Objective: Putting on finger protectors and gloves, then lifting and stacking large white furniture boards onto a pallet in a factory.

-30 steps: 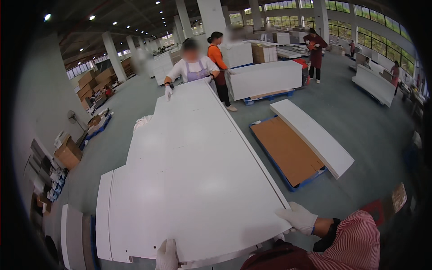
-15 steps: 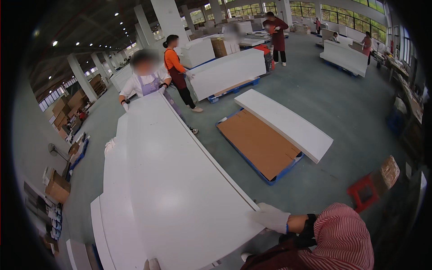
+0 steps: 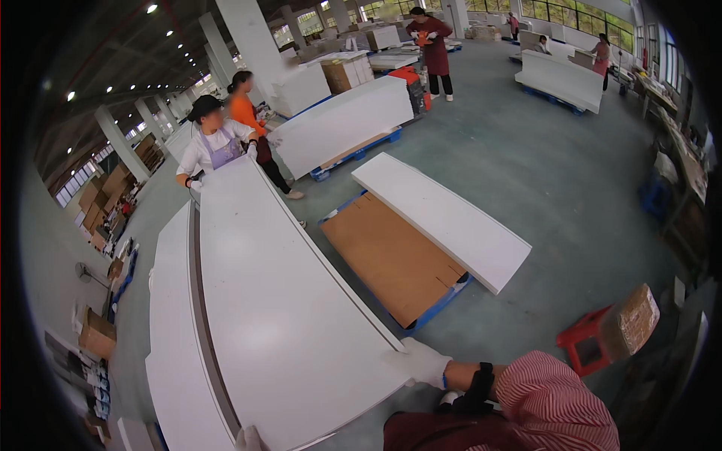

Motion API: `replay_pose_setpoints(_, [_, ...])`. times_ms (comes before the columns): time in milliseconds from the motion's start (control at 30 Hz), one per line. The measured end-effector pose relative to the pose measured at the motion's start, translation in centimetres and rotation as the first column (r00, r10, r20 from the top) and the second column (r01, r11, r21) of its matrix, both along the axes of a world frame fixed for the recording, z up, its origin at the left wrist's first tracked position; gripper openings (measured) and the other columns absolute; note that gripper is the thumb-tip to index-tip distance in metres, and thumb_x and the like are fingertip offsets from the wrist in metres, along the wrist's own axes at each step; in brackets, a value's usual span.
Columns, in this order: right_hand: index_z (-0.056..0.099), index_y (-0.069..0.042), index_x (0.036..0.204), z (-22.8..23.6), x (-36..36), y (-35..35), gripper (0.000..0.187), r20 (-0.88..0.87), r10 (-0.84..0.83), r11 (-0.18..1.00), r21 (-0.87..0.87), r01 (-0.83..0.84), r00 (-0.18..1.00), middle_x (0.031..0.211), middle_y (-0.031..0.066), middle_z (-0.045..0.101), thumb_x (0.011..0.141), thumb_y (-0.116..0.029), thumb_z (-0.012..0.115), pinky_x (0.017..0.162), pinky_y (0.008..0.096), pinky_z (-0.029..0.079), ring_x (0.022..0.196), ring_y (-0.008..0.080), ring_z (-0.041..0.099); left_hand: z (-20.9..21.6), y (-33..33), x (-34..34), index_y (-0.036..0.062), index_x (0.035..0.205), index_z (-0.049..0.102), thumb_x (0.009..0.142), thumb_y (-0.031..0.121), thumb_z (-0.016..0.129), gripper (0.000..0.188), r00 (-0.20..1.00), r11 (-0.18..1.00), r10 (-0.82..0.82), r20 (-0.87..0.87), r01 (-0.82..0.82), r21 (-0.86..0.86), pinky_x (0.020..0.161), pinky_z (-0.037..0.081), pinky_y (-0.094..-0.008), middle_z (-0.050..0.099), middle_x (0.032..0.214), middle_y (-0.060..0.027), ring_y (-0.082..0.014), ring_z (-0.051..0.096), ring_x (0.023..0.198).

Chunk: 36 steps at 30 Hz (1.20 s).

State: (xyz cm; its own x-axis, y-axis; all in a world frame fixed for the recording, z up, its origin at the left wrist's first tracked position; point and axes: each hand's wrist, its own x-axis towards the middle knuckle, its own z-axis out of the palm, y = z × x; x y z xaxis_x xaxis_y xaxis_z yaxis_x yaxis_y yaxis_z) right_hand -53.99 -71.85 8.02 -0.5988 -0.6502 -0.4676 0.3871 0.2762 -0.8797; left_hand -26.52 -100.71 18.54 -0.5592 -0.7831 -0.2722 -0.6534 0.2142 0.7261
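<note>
Greenish-grey factory floor (image 3: 489,143) underfoot, white square columns (image 3: 244,45) off behind.

Right hand (image 3: 423,363), in a white knitted glove, grips the near right corner of a large flat white panel (image 3: 278,301). Left hand (image 3: 249,439), gloved likewise, is at the panel's near left corner, mostly cut off by the lower frame edge; cannot tell how firmly it closes. Red-and-white striped sleeve (image 3: 549,402) on the right arm.

Panel runs from these hands to a co-worker in a white shirt and lilac apron (image 3: 223,155), whose gloved hands are at its far end. Beside its left side lies another white board surface (image 3: 171,301).

Changed in the last half second: a long dark brown-grey strip (image 3: 207,323) now shows between panel and board surface, where white met white. Reading: the held panel has shifted or lifted relative to what lies beside it, apparently with both people sharing the load. View has swung too, so surroundings sit further left.

To the right: a brown cardboard sheet (image 3: 387,259) on a blue pallet (image 3: 441,304), with a long white slab (image 3: 444,218) along its far side. Nearer, a red plastic stool (image 3: 590,323). Beyond, a worker in orange (image 3: 244,110) by a white stack of boards (image 3: 346,124).
</note>
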Motion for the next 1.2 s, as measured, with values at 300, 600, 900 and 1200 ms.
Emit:
replay_pose_setpoints(300, [0.051, 0.006, 0.124, -6.8, -14.0, 13.1, 0.071, -0.128, -0.046, 0.961, 0.265, 0.079, 0.991, 0.109, 0.0229, 0.067, 0.093, -0.056, 0.062, 0.081, 0.0372, 0.054, 0.096, 0.0308, 0.068, -11.8, 10.4, -14.3, 0.0014, 0.106, 0.063, 0.104, 0.044, 0.051, 0.044, 0.996, 0.907, 0.031, 0.079, -0.061, 0.417, 0.060, 0.049, -0.0316, 0.053, 0.078, -0.0009, -0.0147, 0.054, 0.073])
replay_pose_setpoints(600, [0.050, 0.006, 0.132, -17.3, -26.4, 28.8, 0.073, 0.005, -0.085, 0.919, 0.387, 0.076, 0.996, 0.118, 0.0216, 0.067, 0.091, -0.053, 0.066, 0.087, 0.0364, 0.053, 0.105, 0.0287, 0.067, -25.6, 21.8, -26.2, 0.0049, 0.065, 0.057, 0.106, 0.037, 0.045, 0.054, 0.940, 0.931, -0.278, 0.201, 0.212, 0.297, 0.049, 0.038, -0.0354, 0.047, 0.056, -0.0003, -0.0152, 0.045, 0.053])
replay_pose_setpoints(900, [0.047, 0.008, 0.136, -29.0, -37.8, 42.0, 0.075, 0.131, -0.174, 0.900, 0.423, 0.104, 0.976, 0.120, 0.0197, 0.066, 0.092, -0.049, 0.067, 0.095, 0.0352, 0.050, 0.109, 0.0274, 0.065, -31.2, 35.6, -41.3, -0.0001, 0.081, 0.063, 0.103, 0.040, 0.046, 0.049, 0.914, 0.719, -0.225, 0.338, -0.079, 0.690, 0.053, 0.045, -0.0423, 0.065, 0.067, -0.0083, -0.0244, 0.061, 0.060])
replay_pose_setpoints(1200, [0.046, 0.009, 0.136, -50.3, -49.9, 52.1, 0.070, 0.088, -0.331, 0.911, 0.288, 0.294, 0.940, 0.122, 0.0187, 0.066, 0.093, -0.040, 0.070, 0.094, 0.0350, 0.052, 0.110, 0.0244, 0.064, -51.8, 45.6, -56.6, 0.0003, 0.087, 0.067, 0.102, 0.049, 0.051, 0.053, 0.915, 0.727, -0.252, 0.314, -0.035, 0.686, 0.059, 0.055, -0.0367, 0.063, 0.068, -0.0059, -0.0214, 0.061, 0.062])
